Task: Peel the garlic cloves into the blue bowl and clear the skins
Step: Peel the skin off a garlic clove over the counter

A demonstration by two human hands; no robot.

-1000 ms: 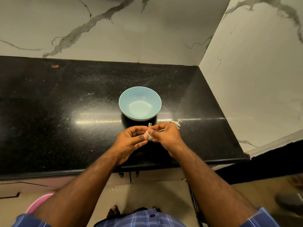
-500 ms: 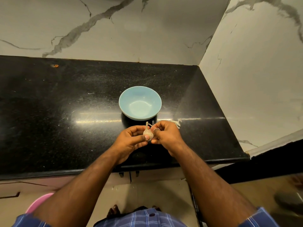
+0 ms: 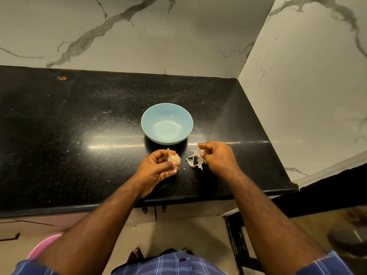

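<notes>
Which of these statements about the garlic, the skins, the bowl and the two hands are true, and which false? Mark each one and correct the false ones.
1. The left hand holds the garlic. True.
2. The bowl has peeled cloves in it. False: nothing shows inside it.
3. The right hand pinches a piece of skin. True.
4. The loose skins lie in the bowl. False: they lie on the counter, beside the right hand.
5. Both hands grip the garlic. False: only the left does; the right is apart from it.
</notes>
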